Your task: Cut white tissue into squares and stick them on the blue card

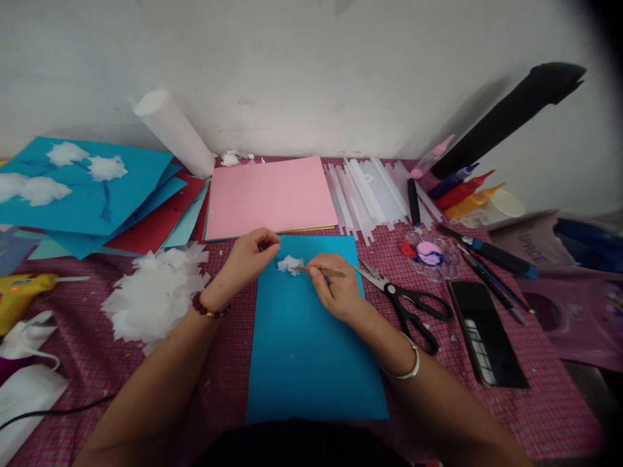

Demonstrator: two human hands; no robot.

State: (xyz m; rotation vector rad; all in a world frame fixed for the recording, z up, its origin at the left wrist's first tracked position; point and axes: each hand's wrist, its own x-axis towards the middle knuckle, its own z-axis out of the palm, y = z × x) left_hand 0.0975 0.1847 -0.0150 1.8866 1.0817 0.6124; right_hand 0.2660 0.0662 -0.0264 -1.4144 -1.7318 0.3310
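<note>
A blue sheet of paper lies lengthwise in front of me. Near its top sits a small tuft of crumpled white paper. My right hand is closed around a thin brown stick, whose tip reaches the tuft's right side. To the left of the tuft, my left hand hovers over the sheet's upper left edge. Its fingers are curled with the tips together; anything between them is too small to make out. A pile of cut white paper squares rests left of my left forearm.
Pink paper and white strips lie behind. Scissors, a phone and a paint palette are at the right. Decorated blue sheets and a yellow glue gun occupy the left.
</note>
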